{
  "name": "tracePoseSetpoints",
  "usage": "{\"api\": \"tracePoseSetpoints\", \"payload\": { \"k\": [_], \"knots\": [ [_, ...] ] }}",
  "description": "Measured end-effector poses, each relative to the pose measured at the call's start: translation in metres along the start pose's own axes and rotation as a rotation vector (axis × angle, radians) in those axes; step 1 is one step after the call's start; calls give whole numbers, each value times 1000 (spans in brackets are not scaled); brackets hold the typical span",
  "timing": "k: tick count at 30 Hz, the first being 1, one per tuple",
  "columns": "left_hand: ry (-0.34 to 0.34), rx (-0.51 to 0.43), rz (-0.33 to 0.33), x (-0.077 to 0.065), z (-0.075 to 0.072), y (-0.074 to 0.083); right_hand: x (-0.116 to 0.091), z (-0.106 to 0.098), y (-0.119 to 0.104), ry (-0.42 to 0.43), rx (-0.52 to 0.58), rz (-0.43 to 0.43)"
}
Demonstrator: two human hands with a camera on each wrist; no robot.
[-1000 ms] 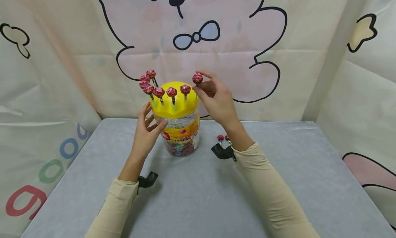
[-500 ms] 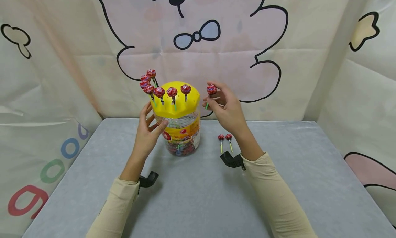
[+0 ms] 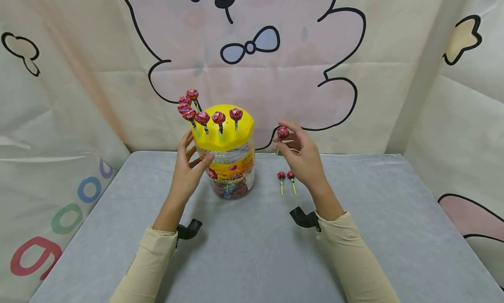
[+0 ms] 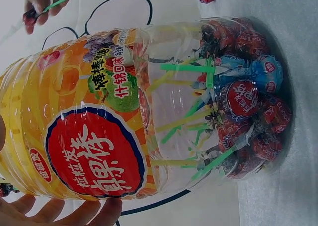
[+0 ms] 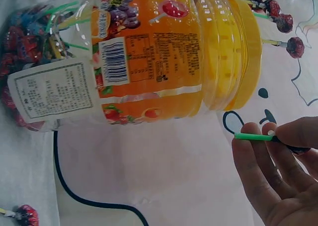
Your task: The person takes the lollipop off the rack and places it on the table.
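A clear plastic jar (image 3: 232, 169) with a yellow lid (image 3: 240, 139) stands upright on the table, with loose lollipops (image 4: 243, 97) showing in its lower part. Several red-wrapped lollipops (image 3: 218, 117) stick up from the lid, along its front and left edge. My left hand (image 3: 185, 174) grips the jar from the left, thumb at the front; in the left wrist view its fingers (image 4: 89, 213) lie along the label. To the right of the jar and apart from it, my right hand (image 3: 307, 161) pinches a red-wrapped lollipop (image 3: 282, 132). Its green stick (image 5: 253, 136) points left in the right wrist view.
Two red lollipops (image 3: 281, 175) with yellow sticks lie on the grey table (image 3: 252, 250), between the jar and my right forearm. A cartoon-printed curtain (image 3: 287, 88) hangs behind the table's far edge and along both sides.
My right hand has drawn back from the lid's right edge, moving right and down with the lollipop. The two lollipops on the table are now fully uncovered. My left hand and the jar have stayed put.
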State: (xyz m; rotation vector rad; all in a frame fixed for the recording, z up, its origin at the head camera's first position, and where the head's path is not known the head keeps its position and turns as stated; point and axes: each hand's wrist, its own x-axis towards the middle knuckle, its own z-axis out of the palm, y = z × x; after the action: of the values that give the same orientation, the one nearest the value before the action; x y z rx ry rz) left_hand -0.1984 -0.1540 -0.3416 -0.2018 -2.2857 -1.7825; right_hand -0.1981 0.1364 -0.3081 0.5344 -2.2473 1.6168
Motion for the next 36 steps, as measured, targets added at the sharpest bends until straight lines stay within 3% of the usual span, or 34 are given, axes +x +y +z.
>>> {"api": "tracePoseSetpoints", "payload": {
  "k": [20, 36],
  "knots": [
    [-8, -13, 0, -1, -1, 2, -6, -26, 29, -20, 22, 49],
    [-3, -2, -10, -1, -2, 2, -5, -34, 30, 6, 13, 79]
  ]
}}
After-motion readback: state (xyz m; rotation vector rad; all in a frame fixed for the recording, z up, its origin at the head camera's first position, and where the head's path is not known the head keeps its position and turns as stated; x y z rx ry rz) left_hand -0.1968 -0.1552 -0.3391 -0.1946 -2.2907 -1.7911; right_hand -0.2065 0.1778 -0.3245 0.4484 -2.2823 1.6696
